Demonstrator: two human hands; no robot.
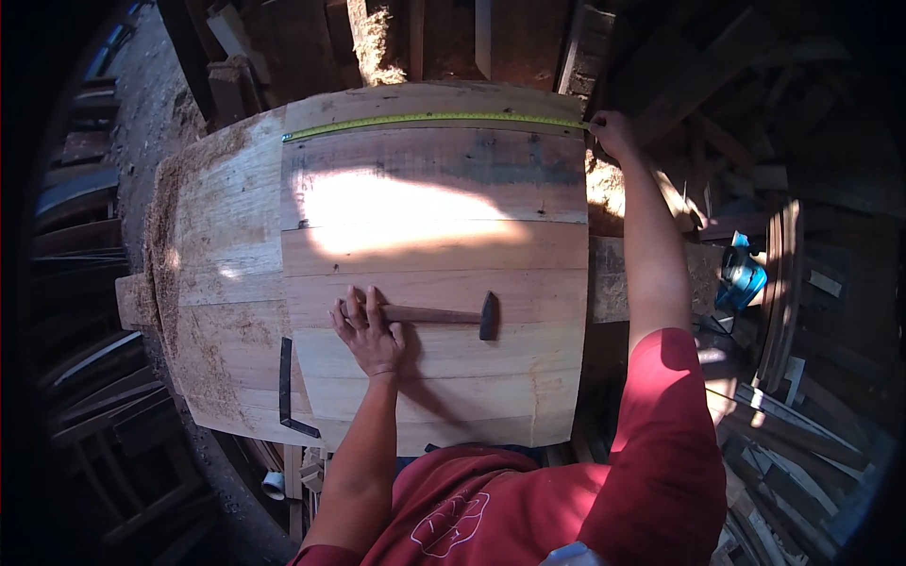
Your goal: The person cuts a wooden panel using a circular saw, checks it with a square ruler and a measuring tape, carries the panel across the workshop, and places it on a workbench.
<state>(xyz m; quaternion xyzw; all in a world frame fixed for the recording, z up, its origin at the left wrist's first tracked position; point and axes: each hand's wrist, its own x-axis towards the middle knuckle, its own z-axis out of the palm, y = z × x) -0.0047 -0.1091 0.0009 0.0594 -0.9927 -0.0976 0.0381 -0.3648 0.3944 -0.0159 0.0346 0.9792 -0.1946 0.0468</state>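
Observation:
A wide panel of joined wooden boards (444,391) lies before me. Along its far side a yellow tape measure (434,119) is stretched from the seam on the left to the right edge. My right hand (613,135) is closed on the tape's right end at that edge; the fingertips are partly hidden. My left hand (366,335) lies on the middle of the panel with fingers spread, over the handle end of a hammer (439,315). The hammer's dark head points right. To the left of my left forearm, a black L-shaped square (286,382) rests near the seam.
Sawdust (212,377) covers much of the left boards. A blue power tool (741,275) sits on a plank at the right. Stacked timber (783,283) and scrap wood surround the panel. A white cup-like object (273,485) is at the lower left. Bright sunlight falls across the boards.

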